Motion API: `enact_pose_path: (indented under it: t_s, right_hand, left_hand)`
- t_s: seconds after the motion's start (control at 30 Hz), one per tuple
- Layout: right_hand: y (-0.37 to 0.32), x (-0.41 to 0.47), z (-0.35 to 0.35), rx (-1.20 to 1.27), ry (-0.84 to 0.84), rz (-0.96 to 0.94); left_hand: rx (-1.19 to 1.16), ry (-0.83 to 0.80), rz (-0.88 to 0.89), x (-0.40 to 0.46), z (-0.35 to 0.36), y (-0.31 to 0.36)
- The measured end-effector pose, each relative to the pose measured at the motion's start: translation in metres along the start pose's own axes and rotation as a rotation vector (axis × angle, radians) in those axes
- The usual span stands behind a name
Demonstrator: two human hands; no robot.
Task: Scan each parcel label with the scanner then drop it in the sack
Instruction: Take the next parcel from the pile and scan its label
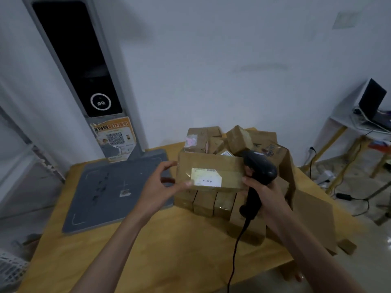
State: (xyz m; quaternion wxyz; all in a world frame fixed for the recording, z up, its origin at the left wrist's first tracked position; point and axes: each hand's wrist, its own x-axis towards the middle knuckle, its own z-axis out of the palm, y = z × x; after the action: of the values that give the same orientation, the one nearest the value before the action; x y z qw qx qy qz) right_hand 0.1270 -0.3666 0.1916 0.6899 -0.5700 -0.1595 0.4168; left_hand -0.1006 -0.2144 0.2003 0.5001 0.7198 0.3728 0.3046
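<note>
— Where is the parcel (209,173)?
— Above the pile of cardboard boxes (222,204) on the wooden table (169,240), pinched at its end by the left hand (163,182), white label (206,179) up.
— The right hand (264,195)?
— Gripping the black scanner (257,172) beside it.

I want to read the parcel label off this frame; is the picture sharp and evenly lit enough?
Head view: dim and soft; the label on the parcel is glared white, print unreadable; wide-angle bend tilts the kiosk.
</note>
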Motion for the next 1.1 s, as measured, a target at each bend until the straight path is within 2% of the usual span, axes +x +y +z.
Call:
enact_pose_path:
  t_s: [0.17,0.5,0.67,0.83,1.03,1.1]
  right_hand:
    - [-0.014,0.003,-0.010,0.080,0.033,0.016]
    - [-0.029,0.011,-0.017,0.155,0.070,0.082]
    - [-0.037,0.011,-0.017,0.124,-0.007,-0.008]
    - [-0.043,0.005,-0.007,-0.111,-0.011,-0.107]
    - [-0.038,-0.009,0.009,-0.371,-0.191,-0.130]
    - [-0.033,-0.012,0.014,-0.392,-0.229,-0.122]
  left_hand:
    - [0.123,-0.113,0.107,0.012,-0.006,0.018]
    - [0.043,-0.161,0.140,0.035,-0.004,0.035]
    - [0.064,-0.007,0.152,0.039,0.001,0.042]
    - [0.022,0.160,0.082,0.047,0.004,0.035]
    - [-0.030,0.292,0.051,0.051,0.012,0.032]
    - [-0.019,0.310,0.046,0.050,0.015,0.032]
